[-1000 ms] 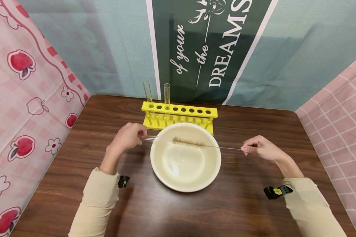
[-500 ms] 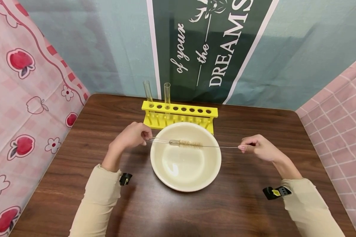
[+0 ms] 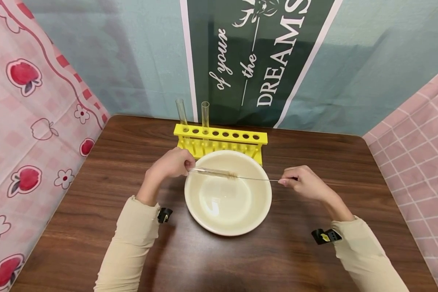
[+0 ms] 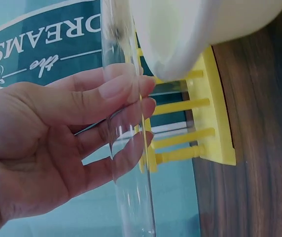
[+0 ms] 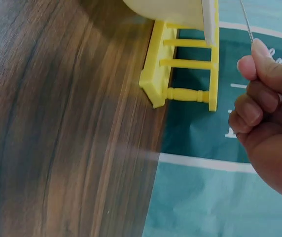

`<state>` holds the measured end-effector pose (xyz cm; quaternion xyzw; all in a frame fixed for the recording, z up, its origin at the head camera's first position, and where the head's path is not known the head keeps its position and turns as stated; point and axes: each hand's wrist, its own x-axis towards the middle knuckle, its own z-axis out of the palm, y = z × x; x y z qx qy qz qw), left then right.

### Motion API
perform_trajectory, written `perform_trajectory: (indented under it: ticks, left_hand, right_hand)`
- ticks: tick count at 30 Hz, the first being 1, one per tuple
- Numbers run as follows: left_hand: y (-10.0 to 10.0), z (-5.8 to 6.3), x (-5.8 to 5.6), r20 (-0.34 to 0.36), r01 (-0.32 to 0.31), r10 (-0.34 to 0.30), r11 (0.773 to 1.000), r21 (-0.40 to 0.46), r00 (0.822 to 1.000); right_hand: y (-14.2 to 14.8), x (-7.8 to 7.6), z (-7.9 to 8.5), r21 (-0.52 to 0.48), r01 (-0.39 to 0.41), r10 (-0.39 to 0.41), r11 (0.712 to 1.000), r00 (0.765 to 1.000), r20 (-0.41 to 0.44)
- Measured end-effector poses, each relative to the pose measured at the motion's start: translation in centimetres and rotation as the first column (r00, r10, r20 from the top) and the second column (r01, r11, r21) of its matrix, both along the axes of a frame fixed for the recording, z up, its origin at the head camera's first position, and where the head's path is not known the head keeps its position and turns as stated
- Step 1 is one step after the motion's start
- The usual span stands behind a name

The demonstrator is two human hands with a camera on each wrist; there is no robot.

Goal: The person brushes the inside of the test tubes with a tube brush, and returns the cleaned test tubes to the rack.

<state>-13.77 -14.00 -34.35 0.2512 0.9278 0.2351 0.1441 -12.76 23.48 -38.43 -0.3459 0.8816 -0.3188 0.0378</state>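
My left hand (image 3: 174, 163) pinches a clear glass test tube (image 4: 133, 202) between thumb and fingers, holding it nearly level over the left rim of the bowl. From the right, my right hand (image 3: 306, 183) pinches the thin twisted wire handle of a test tube brush (image 3: 232, 175). Most of the tan bristles sit inside the tube; a short tuft sticks out at its mouth. Below them stands a cream bowl (image 3: 228, 225). In the right wrist view the wire end (image 5: 247, 22) shows between thumb and forefinger, while the bristles are out of that view.
Behind the bowl stands a yellow test tube rack (image 3: 241, 136), partly hidden by the bowl's rim. Two glass test tubes, one leaning (image 3: 181, 113) and one upright (image 3: 205, 115), stand in its left holes. The brown wooden table (image 3: 241, 263) ends at a hanging blue-green cloth (image 3: 142, 61).
The brush has gone deeper into the test tube, from only its tip at the mouth to most of its bristles inside. Both hands have moved closer together, left hand rightward, right hand leftward.
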Motion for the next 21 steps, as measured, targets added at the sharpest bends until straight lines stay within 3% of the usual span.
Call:
perform_trajectory:
  ticks: [6, 16, 21]
  left_hand:
    - [0.8, 0.1, 0.0, -0.035, 0.06, -0.061, 0.998, -0.026, 0.998]
    - [2.6, 0.4, 0.0, -0.072, 0.165, -0.165, 0.986, -0.009, 0.984]
    - [3.7, 0.8, 0.1, -0.052, 0.168, -0.167, 0.986, 0.009, 0.985]
  right_hand:
    - [-1.2, -0.2, 0.2, 0.038, -0.02, 0.023, 0.999, 0.996, -0.085]
    - [-4.2, -0.1, 0.9, 0.041, -0.071, 0.075, 0.997, 0.991, -0.107]
    - [-5.8, 0.0, 0.7, 0.004, -0.092, 0.092, 0.996, 0.99, -0.107]
